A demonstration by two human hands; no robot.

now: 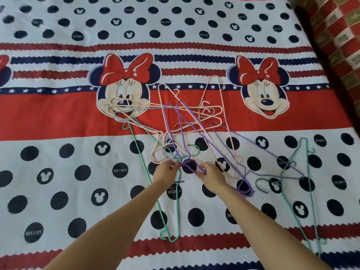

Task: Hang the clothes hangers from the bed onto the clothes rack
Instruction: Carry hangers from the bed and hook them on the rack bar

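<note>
A: What is each grip doing?

B: The left hand (165, 171) pinches the hook end of a thin purple wire hanger (182, 131), and the right hand (209, 175) closes its fingertips on purple wire just beside it — likely both work the hooks free, since the hangers lie crossed over one another.

A: And the rest of the pile?

B: Pale pink wire hangers (220, 112) spread beyond the hands, tangled with the purple ones; a green wire hanger (145, 166) runs under the left forearm, and another green one (308, 190) lies apart to the right. All rest on the bed's cartoon-mouse printed sheet (58, 117).

A: The rack?

B: Not in view — so nothing is hung yet, I judge.
</note>
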